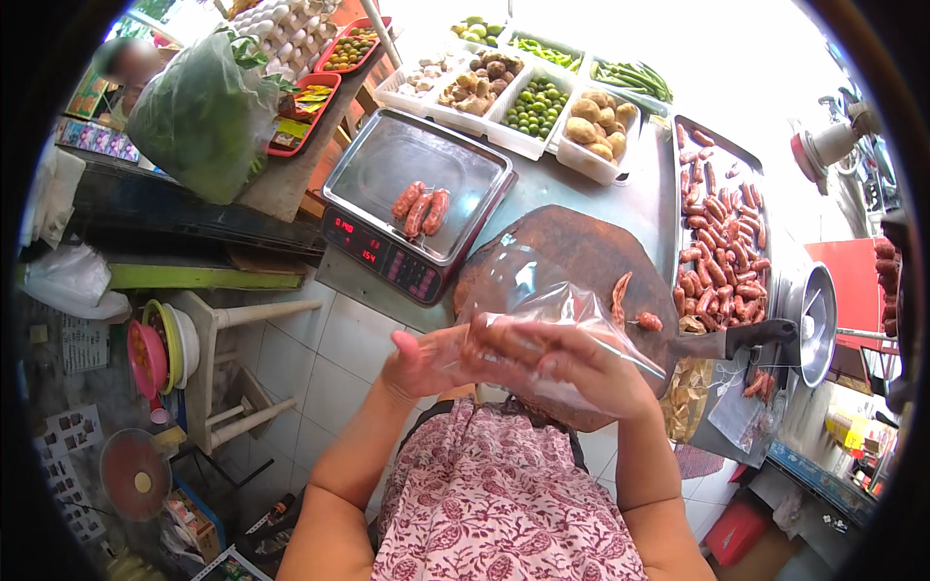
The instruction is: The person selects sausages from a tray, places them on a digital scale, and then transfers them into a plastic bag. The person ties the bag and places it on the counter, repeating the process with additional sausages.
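Observation:
My right hand (581, 356) grips a clear plastic bag (574, 305) with sausages (508, 338) in it, over the near edge of a round wooden chopping board (552, 232). Beside it my left hand (436, 356) is spread, thumb raised, its fingers by the bag; the overlap and blur hide whether they hold it. On the board lie a sausage casing piece (620, 298) and a short sausage (649, 322). Several sausages (421, 209) rest on the steel pan of a digital scale (378, 254), whose red display is lit. A metal tray (755, 152) at the right holds many sausages.
A cleaver (726, 343) lies at the board's right edge, handle outward. White plastic baskets (534, 149) of limes, potatoes, ginger and garlic stand behind. Left are a bag of greens (203, 116), egg trays (290, 29) and a stool (211, 363). A metal basin (817, 323) sits far right.

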`<state>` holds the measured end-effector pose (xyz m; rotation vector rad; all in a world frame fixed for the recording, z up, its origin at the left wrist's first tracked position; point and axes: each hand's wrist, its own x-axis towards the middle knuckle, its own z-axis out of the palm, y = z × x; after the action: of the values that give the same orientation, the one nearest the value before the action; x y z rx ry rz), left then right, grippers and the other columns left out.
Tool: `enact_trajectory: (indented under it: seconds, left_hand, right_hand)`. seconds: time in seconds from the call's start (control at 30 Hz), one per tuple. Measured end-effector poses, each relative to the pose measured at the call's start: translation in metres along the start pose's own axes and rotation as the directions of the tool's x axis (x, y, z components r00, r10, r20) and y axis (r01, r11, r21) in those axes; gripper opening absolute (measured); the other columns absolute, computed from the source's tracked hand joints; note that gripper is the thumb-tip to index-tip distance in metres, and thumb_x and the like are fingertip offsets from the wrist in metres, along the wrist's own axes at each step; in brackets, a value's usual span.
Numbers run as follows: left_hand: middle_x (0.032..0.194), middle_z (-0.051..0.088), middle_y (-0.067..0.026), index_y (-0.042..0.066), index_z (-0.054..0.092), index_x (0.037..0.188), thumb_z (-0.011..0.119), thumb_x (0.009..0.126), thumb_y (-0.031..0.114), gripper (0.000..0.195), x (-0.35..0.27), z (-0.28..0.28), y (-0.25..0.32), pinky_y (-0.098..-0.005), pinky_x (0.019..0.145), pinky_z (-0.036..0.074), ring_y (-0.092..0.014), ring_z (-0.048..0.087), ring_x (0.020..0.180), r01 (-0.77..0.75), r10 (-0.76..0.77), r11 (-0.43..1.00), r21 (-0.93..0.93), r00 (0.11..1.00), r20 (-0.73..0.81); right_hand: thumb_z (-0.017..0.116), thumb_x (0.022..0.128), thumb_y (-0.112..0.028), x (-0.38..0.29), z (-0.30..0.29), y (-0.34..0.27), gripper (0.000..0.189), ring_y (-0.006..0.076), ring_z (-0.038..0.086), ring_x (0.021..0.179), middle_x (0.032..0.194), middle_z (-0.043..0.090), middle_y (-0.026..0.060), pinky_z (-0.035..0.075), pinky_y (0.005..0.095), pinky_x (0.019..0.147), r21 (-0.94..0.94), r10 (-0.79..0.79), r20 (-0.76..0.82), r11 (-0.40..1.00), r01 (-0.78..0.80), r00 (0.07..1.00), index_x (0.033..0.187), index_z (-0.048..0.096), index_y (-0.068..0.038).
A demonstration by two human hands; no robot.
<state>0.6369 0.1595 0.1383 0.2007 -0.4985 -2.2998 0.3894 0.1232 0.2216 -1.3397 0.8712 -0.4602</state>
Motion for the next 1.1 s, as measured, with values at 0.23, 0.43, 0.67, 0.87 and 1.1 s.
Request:
enact_trajectory:
  seconds: [0.23,0.43,0.67,0.87,1.1]
  left_hand:
    - [0.124,0.065,-0.0204,-0.007,0.048,0.139,0.078,0.085,0.033,0.073,-0.047,-0.024,0.012,-0.0394,0.102,0.050,-0.025,0.064,0.116,0.132,-0.103,0.986,0.104,0.963,-0.247]
    - [0.122,0.067,-0.0184,-0.005,0.055,0.133,0.073,0.090,0.029,0.058,-0.097,-0.050,-0.005,-0.0421,0.099,0.052,-0.030,0.064,0.116,-0.128,0.113,0.991,-0.027,0.944,-0.310]
    - [0.123,0.066,-0.0207,0.000,0.051,0.136,0.075,0.088,0.025,0.060,-0.115,-0.071,0.017,-0.0474,0.102,0.050,-0.036,0.063,0.118,-0.319,0.277,0.947,-0.039,0.871,-0.407]
    - [0.117,0.069,-0.0227,0.000,0.058,0.124,0.075,0.086,0.018,0.045,-0.135,-0.107,0.021,-0.0451,0.098,0.053,-0.033,0.067,0.111,-0.389,0.369,0.920,0.041,0.827,-0.424]
    - [0.108,0.071,-0.0194,0.004,0.060,0.117,0.078,0.084,0.021,0.041,-0.136,-0.118,0.052,-0.0493,0.097,0.052,-0.033,0.068,0.106,-0.406,0.406,0.905,0.127,0.736,-0.541]
  right_hand:
    - [0.065,0.089,-0.015,0.026,0.044,-0.014,0.029,0.0364,0.067,0.091,0.096,0.070,0.0174,0.053,0.0411,0.078,-0.678,0.029,0.237,0.721,0.144,0.971,0.115,0.064,-0.002]
    - [0.064,0.082,-0.008,0.101,0.024,-0.002,0.012,0.0322,0.066,0.088,0.088,0.067,0.0214,0.052,0.0398,0.078,-0.230,0.043,0.622,0.965,0.129,0.782,0.089,0.071,-0.001]
    - [0.059,0.088,-0.008,0.167,0.095,-0.004,0.027,0.0370,0.065,0.095,0.103,0.067,0.0225,0.051,0.0416,0.082,-0.532,0.143,0.480,0.832,0.158,0.866,0.113,0.065,0.001]
    - [0.058,0.089,-0.005,0.175,0.104,-0.010,0.043,0.0355,0.065,0.101,0.109,0.066,0.0214,0.051,0.0408,0.087,-0.411,0.118,0.564,0.899,0.154,0.817,0.132,0.055,0.000]
    - [0.063,0.080,0.006,0.192,0.031,-0.007,0.043,0.0302,0.066,0.098,0.113,0.067,0.0164,0.052,0.0368,0.087,-0.250,0.062,0.701,0.954,0.164,0.710,0.123,0.064,-0.001]
